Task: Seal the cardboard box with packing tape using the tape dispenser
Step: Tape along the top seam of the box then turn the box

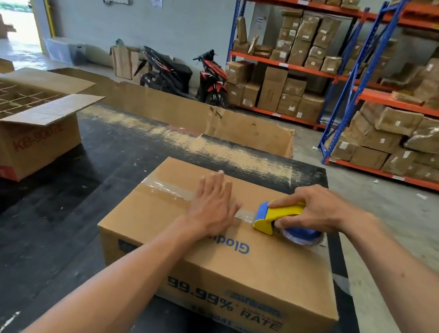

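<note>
I had the closed brown cardboard box sitting on the black scuffed counter, its printed face toward me. My left hand lay flat and open on the box's top, fingers spread, palm pressing over the centre seam. My right hand was closed around the yellow-and-blue plastic tape dispenser, which rested on the box's top near its right edge, just beside the left hand. A strip of clear packing tape already lay along the seam from the box's left edge, passing under the left hand to the dispenser's mouth. As I judged it, the seam run was nearly finished, and doing it well meant keeping the dispenser low and square to the seam, holding tension so the tape laid without wrinkles, and carrying it over the right edge down the side before tearing. The left hand would best follow behind, smoothing the tape flat. Left of the box, well apart, stood an open cardboard carton with dividers.
</note>
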Demonstrator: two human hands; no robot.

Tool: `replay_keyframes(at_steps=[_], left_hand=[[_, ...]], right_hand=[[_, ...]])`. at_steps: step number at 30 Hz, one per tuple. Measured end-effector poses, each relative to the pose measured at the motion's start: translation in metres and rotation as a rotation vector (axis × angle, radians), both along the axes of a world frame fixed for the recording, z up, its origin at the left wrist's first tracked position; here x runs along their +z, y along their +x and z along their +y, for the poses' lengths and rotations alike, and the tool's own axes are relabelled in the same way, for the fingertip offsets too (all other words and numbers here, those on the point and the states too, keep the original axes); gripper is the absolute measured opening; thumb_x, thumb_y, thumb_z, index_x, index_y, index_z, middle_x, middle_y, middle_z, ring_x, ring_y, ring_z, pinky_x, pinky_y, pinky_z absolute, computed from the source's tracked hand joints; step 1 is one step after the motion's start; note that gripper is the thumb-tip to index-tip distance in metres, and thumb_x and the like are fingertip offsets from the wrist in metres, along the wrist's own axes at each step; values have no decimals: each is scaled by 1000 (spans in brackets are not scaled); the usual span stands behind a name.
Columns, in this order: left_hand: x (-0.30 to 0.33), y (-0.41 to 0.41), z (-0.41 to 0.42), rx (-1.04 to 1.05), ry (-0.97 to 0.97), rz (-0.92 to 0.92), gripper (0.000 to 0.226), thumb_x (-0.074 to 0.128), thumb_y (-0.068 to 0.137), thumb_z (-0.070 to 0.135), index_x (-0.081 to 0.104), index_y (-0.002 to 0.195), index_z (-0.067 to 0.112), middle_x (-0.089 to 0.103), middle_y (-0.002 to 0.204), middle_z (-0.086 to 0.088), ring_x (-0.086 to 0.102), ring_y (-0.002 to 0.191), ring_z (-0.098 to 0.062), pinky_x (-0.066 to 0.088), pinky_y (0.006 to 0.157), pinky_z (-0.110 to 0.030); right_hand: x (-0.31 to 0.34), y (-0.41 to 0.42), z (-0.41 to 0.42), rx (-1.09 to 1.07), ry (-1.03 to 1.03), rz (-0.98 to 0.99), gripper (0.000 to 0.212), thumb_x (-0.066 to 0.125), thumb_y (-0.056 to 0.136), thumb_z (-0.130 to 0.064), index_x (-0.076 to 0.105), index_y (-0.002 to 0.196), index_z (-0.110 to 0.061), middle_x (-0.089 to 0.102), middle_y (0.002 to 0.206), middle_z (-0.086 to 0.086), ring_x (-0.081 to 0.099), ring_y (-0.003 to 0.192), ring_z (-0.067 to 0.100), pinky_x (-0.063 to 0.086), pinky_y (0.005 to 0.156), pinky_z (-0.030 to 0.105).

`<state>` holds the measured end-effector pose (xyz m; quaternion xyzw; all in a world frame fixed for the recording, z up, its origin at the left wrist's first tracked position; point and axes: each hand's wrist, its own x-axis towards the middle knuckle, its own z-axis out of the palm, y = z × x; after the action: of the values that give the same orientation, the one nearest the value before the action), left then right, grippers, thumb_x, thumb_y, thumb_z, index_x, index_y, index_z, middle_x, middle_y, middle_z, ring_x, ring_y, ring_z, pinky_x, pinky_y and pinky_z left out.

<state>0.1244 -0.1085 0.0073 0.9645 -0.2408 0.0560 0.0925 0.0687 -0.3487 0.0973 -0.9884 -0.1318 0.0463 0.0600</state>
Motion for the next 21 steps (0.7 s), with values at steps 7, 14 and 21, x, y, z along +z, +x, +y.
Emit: replay_keyframes(at_steps=[7, 14, 21], left_hand=[[-20, 2, -32, -88, 17, 164, 61, 8, 105, 42, 3, 157, 12, -5, 166, -5, -6, 151, -20, -5, 122, -43], [-27, 8, -33, -75, 74, 150, 62, 7, 104, 44, 0, 157, 14, -7, 165, -3, -7, 151, -19, -4, 122, -41], [-28, 8, -34, -78, 54, 166, 63, 7, 103, 47, -1, 157, 15, -8, 165, -1, -9, 151, -17, -7, 122, -39]], right_hand=[[0, -5, 2, -19, -37, -17, 46, 55, 78, -78, 54, 122, -67, 53, 105, -11, 52, 105, 18, 44, 84, 38], [-2, -15, -7, -43, 50, -86, 47, 54, 76, -81, 55, 121, -67, 41, 81, -25, 48, 89, 11, 39, 76, 34], [1, -42, -56, -96, 122, -62, 47, 53, 72, -85, 55, 117, -69, 53, 95, -13, 50, 87, 10, 39, 73, 31]])
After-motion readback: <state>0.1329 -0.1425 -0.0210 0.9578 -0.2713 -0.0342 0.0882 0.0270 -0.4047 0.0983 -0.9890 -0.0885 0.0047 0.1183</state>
